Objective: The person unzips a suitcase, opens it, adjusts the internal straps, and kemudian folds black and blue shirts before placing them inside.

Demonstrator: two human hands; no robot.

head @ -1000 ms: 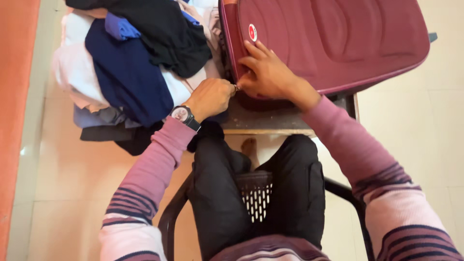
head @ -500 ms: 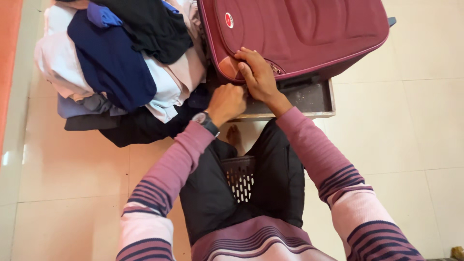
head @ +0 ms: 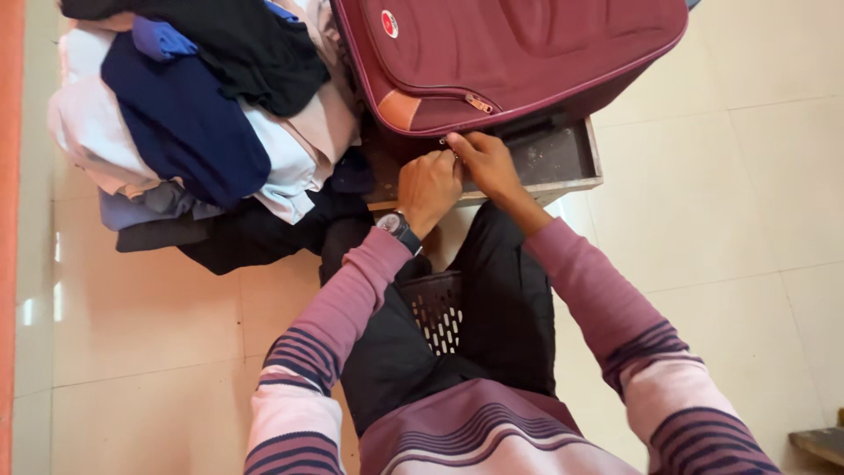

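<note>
Pinching suitcase point(head: 510, 53) zipper, both hands' grip point(head: 453, 158) at near edge

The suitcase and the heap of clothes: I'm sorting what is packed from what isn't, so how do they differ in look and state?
The suitcase is one maroon, firm-sided shape; the heap of clothes mixes navy, black, white and pale pink.
The suitcase lies closed; the heap of clothes sits loose and rumpled.
Both hands, left hand and right hand, are at the suitcase's edge, not at the clothes.
Both rest on the low table.

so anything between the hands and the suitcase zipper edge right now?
Nothing visible. The left hand and the right hand are both already at the near edge of the maroon suitcase. The clothes pile lies off to the left, clear of them.
</note>
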